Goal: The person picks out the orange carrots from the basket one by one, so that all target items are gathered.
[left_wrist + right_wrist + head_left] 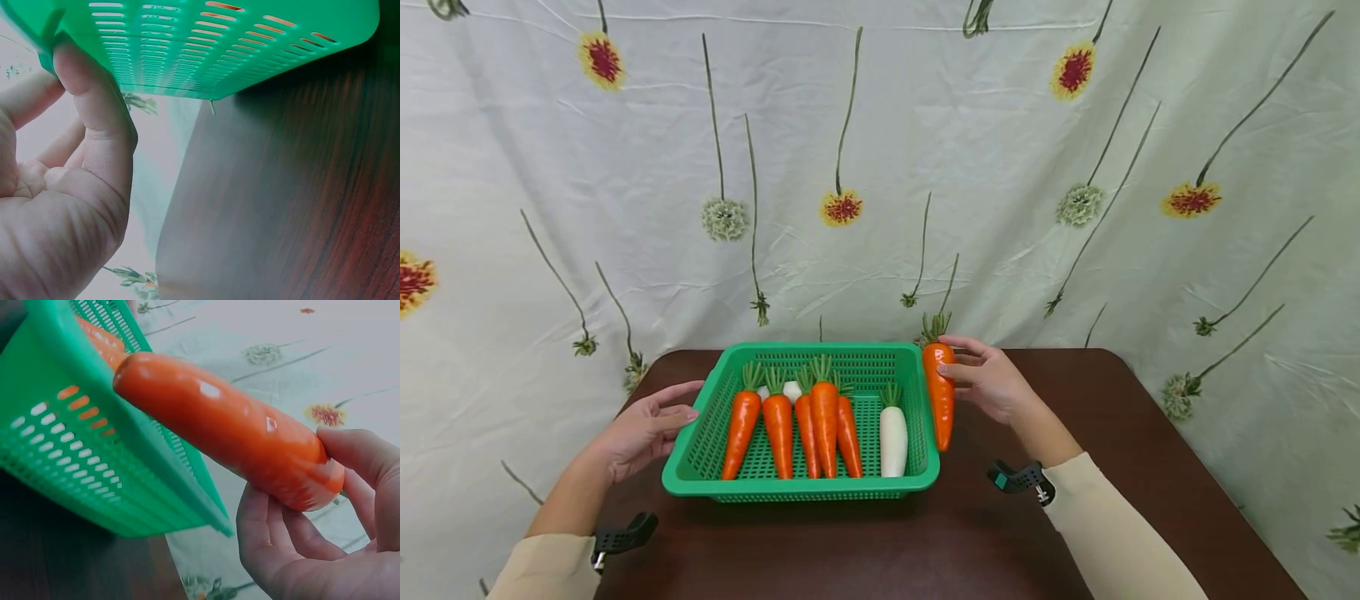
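Observation:
My right hand holds a carrot between thumb and fingers at its thick, leafy end. The carrot hangs tip down at the right rim of a green plastic basket; in the right wrist view its tip overlaps that rim. At the basket's left side, my left hand grips the rim, with the thumb against it in the left wrist view. Inside lie several carrots with green tops. A white radish lies to their right, and white pieces show partly behind the carrots.
The basket stands on a dark brown table with rounded far corners. A pale cloth printed with flowers hangs behind the table. Black straps circle both wrists over light sleeves.

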A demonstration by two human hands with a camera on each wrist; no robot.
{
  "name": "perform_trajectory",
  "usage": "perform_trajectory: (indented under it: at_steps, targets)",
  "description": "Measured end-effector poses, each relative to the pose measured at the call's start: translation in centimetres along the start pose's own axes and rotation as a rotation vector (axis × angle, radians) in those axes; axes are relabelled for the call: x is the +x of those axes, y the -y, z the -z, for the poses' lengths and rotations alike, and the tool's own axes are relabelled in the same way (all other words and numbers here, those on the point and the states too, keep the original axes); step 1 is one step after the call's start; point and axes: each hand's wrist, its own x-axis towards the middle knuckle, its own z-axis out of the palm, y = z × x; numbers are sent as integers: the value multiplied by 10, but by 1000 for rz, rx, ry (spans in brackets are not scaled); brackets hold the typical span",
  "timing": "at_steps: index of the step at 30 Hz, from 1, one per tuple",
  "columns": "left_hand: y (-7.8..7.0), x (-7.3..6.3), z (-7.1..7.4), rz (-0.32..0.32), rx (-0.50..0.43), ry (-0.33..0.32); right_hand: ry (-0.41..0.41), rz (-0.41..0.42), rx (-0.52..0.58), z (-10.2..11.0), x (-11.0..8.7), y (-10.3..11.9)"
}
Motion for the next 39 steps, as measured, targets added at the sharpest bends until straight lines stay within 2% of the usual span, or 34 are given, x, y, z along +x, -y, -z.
perform_trajectory:
  at_steps: [3, 10, 16, 28, 39]
  targets:
    - [-1, 0, -1, -2, -4, 2, -23, 7, 12, 9, -1, -5]
    - [1, 2, 0, -7, -27, 5, -40, 34, -38, 27, -3, -22]
    - [2, 3, 1, -4, -24, -10, -70, 19, -54, 38, 1, -40]
    - [0, 3, 0, -11, -27, -6, -41, -81, -91, 52, 6, -71]
    - [1, 2, 2, -17, -48, 11, -43, -116, -211, 60, 12, -86]
